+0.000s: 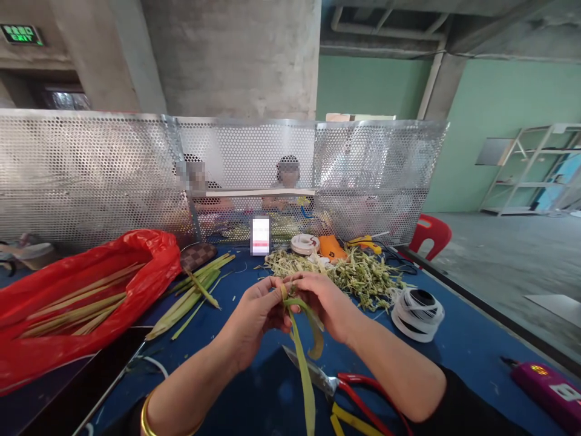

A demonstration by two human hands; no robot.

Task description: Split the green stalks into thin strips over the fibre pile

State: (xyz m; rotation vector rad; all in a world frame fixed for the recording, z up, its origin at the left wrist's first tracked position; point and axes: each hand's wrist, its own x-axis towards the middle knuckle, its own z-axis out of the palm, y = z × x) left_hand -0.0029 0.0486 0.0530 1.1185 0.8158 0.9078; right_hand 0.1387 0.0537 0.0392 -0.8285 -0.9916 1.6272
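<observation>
Both hands meet over the middle of the blue table. Between thumb and fingers, my left hand (263, 306) pinches the looped upper end of a green leaf strip (303, 375). Close beside it, my right hand (322, 300) has its fingers curled round the same strip, with its fingertips partly hidden. The strip's long tail hangs down toward me, and a second, curled piece droops under my right hand. Below the hands lie scissors (358, 393) with red handles, their blades pointing up and left. A gold bangle is on my left wrist.
A red plastic bag (158, 257) with long leaves lies left, more leaves (193, 300) beside it. Behind my hands are a heap of shredded leaf (363, 275) and a phone (260, 235). A spool (417, 315) and a purple device (547, 387) are right. People sit behind a perforated screen (254, 145).
</observation>
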